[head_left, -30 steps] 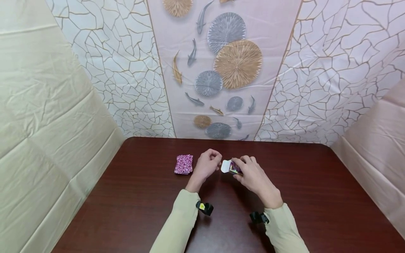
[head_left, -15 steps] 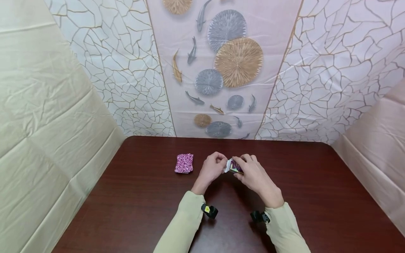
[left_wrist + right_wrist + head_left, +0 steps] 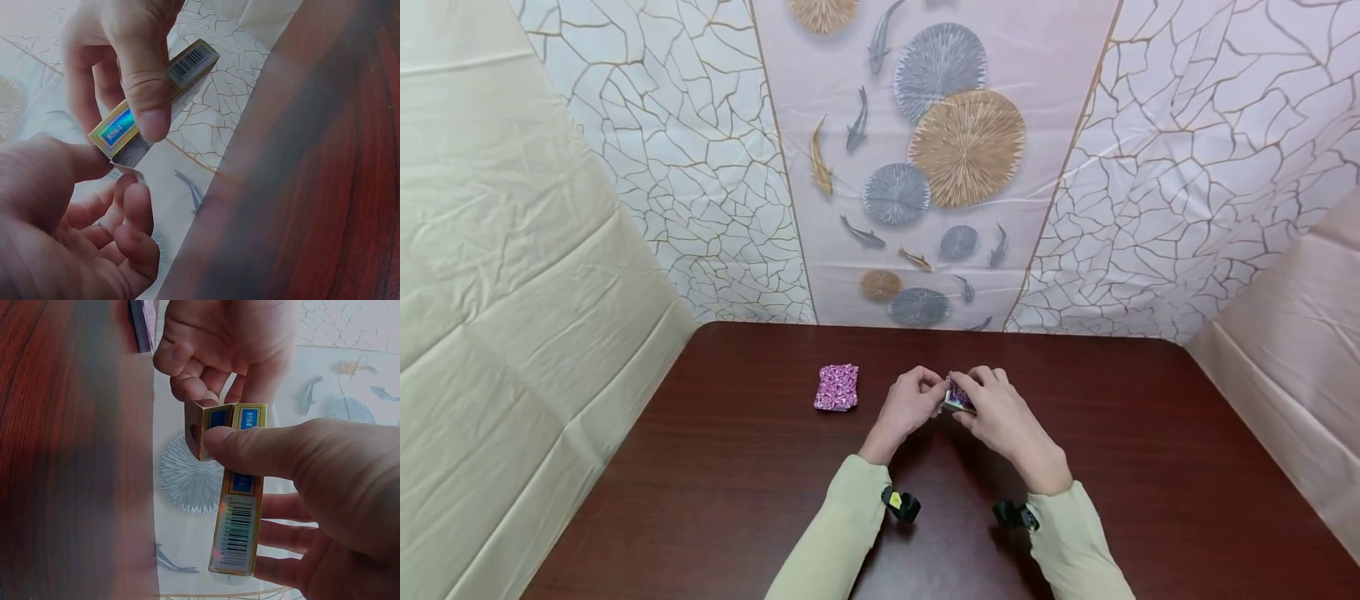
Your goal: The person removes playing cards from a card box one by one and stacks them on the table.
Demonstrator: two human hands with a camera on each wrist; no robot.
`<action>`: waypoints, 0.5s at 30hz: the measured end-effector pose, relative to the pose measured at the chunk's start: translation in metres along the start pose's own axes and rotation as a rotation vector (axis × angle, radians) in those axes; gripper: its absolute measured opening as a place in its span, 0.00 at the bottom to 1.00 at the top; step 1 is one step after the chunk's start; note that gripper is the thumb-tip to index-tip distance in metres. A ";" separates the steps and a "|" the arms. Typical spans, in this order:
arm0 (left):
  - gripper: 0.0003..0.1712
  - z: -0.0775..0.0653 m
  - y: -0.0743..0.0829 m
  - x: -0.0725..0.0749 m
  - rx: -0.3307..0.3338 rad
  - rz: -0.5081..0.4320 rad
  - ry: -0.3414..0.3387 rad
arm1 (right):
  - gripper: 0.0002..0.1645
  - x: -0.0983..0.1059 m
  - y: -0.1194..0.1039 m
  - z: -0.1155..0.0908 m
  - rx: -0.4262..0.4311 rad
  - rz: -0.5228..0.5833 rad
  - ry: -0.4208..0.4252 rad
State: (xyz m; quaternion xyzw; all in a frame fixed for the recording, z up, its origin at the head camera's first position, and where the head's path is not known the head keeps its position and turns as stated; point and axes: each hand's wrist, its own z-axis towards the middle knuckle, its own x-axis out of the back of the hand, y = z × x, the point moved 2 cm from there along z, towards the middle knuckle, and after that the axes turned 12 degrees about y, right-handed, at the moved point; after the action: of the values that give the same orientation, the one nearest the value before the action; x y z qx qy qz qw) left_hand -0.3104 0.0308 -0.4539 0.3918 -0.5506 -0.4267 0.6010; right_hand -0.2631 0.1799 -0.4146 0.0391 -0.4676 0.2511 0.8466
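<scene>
A small gold-edged playing card box with a barcode on its narrow side is held above the table. My right hand grips it, thumb on one narrow side and fingers on the other. At the box's left end, my left hand pinches the opened end flap between thumb and fingers. In the right wrist view, the flap stands bent out from the box. The left wrist view shows the flap's pale inner edge at the left fingertips. What the box contains is hidden.
A stack of pink-patterned playing cards lies on the dark reddish-brown table, left of both hands. Patterned cloth hangs behind the table's far edge, and pale cloth walls stand at both sides.
My left hand has moved right to the box and taken hold of its flap, which stood out white earlier and is now mostly covered. The right hand and card stack stay put.
</scene>
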 end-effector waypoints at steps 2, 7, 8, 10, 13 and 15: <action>0.08 0.000 -0.002 -0.001 0.000 -0.007 -0.011 | 0.33 0.000 0.000 0.000 0.003 -0.001 0.002; 0.08 0.002 -0.005 -0.002 0.007 -0.053 -0.050 | 0.33 0.001 -0.002 0.000 0.003 -0.002 0.004; 0.08 0.002 -0.005 -0.002 0.012 -0.062 -0.059 | 0.33 0.001 -0.002 0.000 0.004 -0.002 0.004; 0.07 0.002 -0.005 -0.002 0.020 -0.076 -0.075 | 0.33 0.001 -0.002 0.000 0.007 -0.001 0.004; 0.07 0.002 -0.005 -0.001 0.030 -0.088 -0.092 | 0.33 0.001 -0.003 0.000 0.018 -0.004 0.006; 0.07 0.002 -0.004 0.000 0.035 -0.087 -0.097 | 0.32 0.000 -0.002 0.000 0.025 -0.006 0.006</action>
State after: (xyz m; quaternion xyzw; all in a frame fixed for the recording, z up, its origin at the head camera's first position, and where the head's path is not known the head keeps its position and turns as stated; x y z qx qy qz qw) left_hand -0.3128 0.0296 -0.4576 0.4045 -0.5690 -0.4614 0.5475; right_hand -0.2615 0.1780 -0.4139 0.0500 -0.4616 0.2545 0.8483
